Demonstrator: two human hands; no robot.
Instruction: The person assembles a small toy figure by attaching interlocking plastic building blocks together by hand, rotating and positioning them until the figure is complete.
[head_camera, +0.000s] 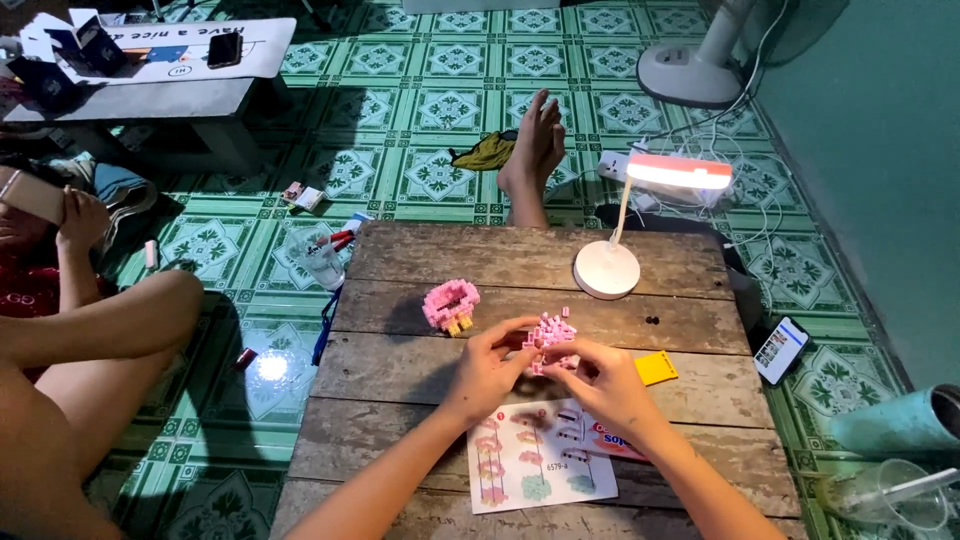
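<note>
Both my hands meet over the middle of a low wooden table (400, 400). My left hand (487, 368) and my right hand (598, 378) together pinch a small pink model of tiny building bricks (550, 332). A finished pink brick figure with yellow feet (451, 304) stands a little to the left. Below my hands lies a printed instruction sheet (535, 462). A small yellow piece (655, 368) lies just right of my right hand.
A white desk lamp (610, 265), lit, stands at the table's back right. A phone (781, 350), a teal tumbler (900, 420) and a plastic cup (885, 492) lie on the green tiled floor at right. Another person's legs (90, 370) are at left, a foot (535, 150) beyond the table.
</note>
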